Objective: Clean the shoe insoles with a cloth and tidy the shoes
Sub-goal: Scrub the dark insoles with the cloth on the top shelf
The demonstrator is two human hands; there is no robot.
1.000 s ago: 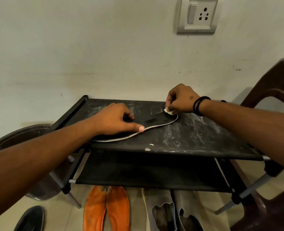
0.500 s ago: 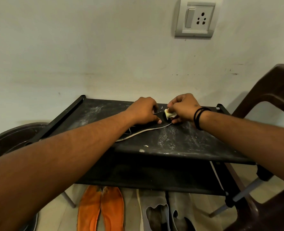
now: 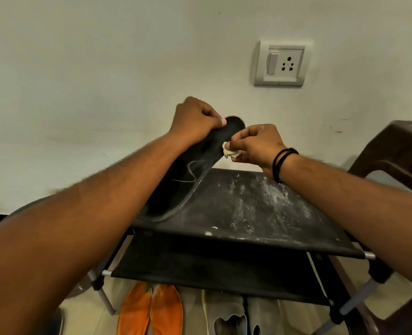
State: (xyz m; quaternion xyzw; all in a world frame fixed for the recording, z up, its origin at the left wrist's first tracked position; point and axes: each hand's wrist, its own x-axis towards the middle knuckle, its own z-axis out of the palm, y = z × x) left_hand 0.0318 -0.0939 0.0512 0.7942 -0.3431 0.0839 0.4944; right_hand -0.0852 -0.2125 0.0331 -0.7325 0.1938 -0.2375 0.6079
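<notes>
Left grip (image 3: 195, 122) clamps the black insole (image 3: 197, 160); right grip (image 3: 255, 146) pinches the cloth (image 3: 229, 152).

The left arm (image 3: 84, 213) hides the insole's (image 3: 200, 160) lower left part. Orange insoles (image 3: 149, 310) and grey ones (image 3: 238, 315) (perhaps shoes) run off the bottom edge; the chair (image 3: 398, 151) leaves the right.
</notes>
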